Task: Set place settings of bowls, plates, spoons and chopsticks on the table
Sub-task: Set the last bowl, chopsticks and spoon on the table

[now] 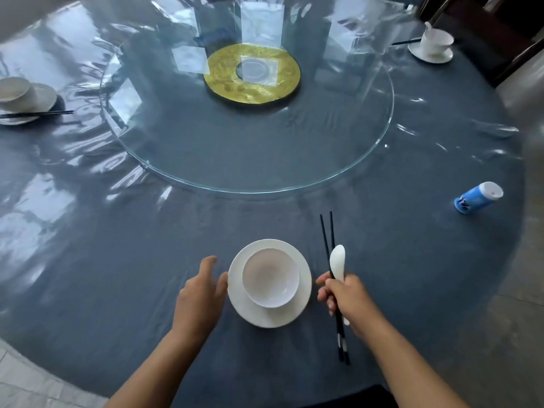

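The left hand has its fingers spread and relaxed, holding nothing, with the thumb at the left rim of the white plate; a bowl sits on the plate near the table's near edge. The right hand, just right of the plate, curls its fingers around black chopsticks and a white spoon.

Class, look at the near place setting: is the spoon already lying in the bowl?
No, the bowl sits empty on the plate, while the right hand holds the spoon and chopsticks.
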